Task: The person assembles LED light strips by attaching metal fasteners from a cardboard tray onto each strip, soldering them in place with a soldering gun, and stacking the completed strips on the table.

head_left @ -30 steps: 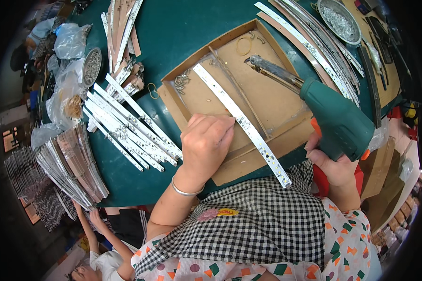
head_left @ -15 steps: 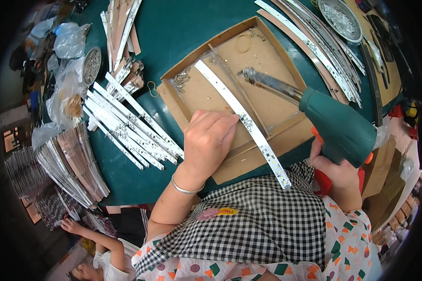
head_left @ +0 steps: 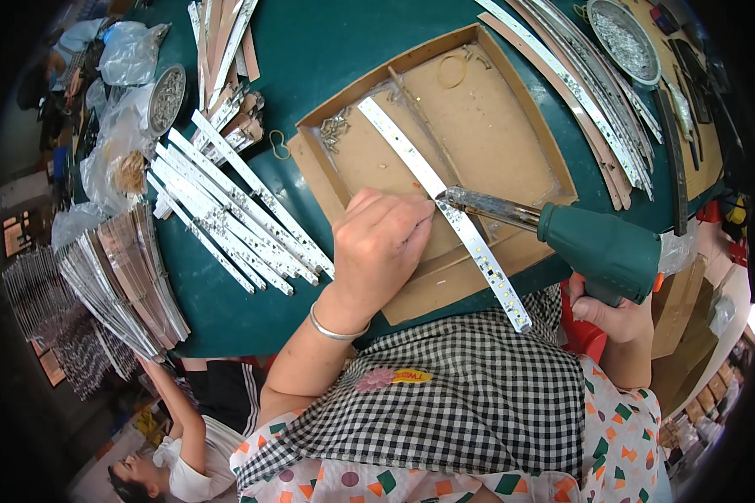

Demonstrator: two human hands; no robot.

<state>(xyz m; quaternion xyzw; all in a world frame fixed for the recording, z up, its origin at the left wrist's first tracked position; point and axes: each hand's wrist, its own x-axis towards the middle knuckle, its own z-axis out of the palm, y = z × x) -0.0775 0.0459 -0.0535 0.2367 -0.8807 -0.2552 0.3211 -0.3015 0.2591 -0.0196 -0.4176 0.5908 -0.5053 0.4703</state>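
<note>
Across the shallow cardboard box (head_left: 512,80) lies a long white LED strip board (head_left: 497,281), dotted with small yellow and dark parts. My left hand (head_left: 379,239) grips this board near its middle, fingers closed at its left edge. My right hand (head_left: 614,317) is wrapped round the handle of a green pistol-grip tool (head_left: 591,251) with a long metal nose. The dark tip of the nose (head_left: 455,196) is at the board, just beside my left fingertips. Whether it presses on the surface I cannot tell. Small metal pieces (head_left: 334,130) lie in the box's left corner.
Several white LED strips (head_left: 235,222) lie left of the box, near bundled strips (head_left: 126,285). More long strips (head_left: 579,109) curve along the right. Metal bowls of small parts stand far left (head_left: 167,101) and far right (head_left: 622,40). A person (head_left: 184,457) sits at lower left.
The green tool has come down and its tip has moved from above the box to the strip board. My left hand keeps its hold. The other person's arm has moved.
</note>
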